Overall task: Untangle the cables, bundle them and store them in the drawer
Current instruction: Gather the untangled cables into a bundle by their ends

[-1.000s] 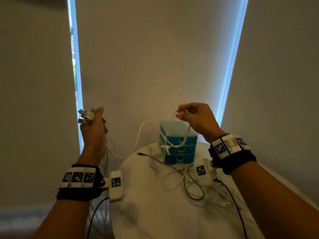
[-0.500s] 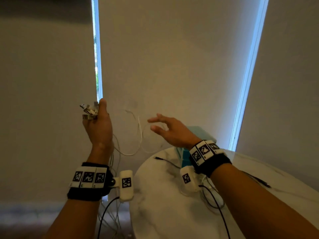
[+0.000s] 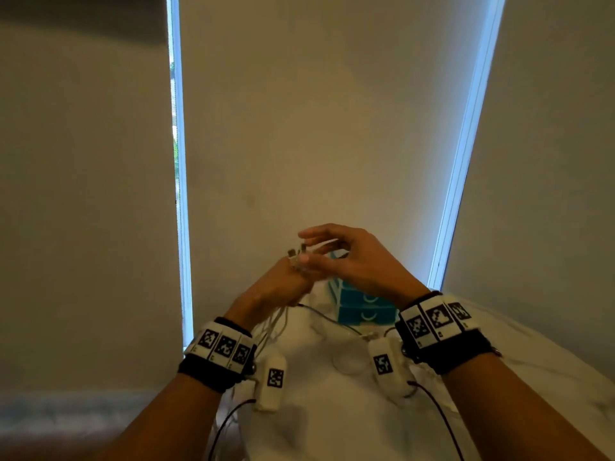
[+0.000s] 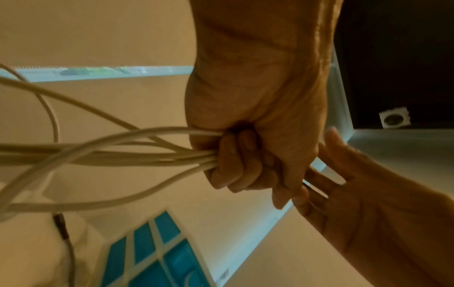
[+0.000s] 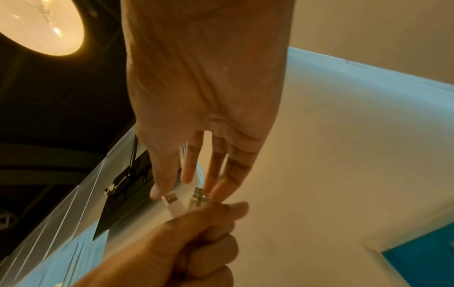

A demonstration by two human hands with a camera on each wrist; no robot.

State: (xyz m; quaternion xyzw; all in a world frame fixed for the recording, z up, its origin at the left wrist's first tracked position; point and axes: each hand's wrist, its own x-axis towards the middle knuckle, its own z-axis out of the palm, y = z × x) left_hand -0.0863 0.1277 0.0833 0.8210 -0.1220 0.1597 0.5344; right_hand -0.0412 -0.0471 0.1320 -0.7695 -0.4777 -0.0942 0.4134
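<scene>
My left hand (image 3: 290,273) is a fist round a bundle of white cables (image 4: 123,153), held above the table's back edge. Two metal USB plugs (image 3: 296,254) stick up out of that fist. My right hand (image 3: 307,246) reaches over from the right with straight fingers (image 5: 221,186) and its thumb at the plug tips (image 5: 200,196), not closed on them. The cables hang down to the left and off the table. Behind the hands, partly hidden by them, stands the teal drawer unit (image 3: 364,306) with its drawers closed.
A white marble round table (image 3: 332,420) lies under my forearms. A black cable (image 3: 321,315) and loose white cable loops (image 3: 346,359) lie on it in front of the drawers. Window blinds fill the background, and the floor drops away at the left.
My right hand let go of a white cable loop and moved left to the plugs. My left hand carried its bundle right and down to meet it over the table.
</scene>
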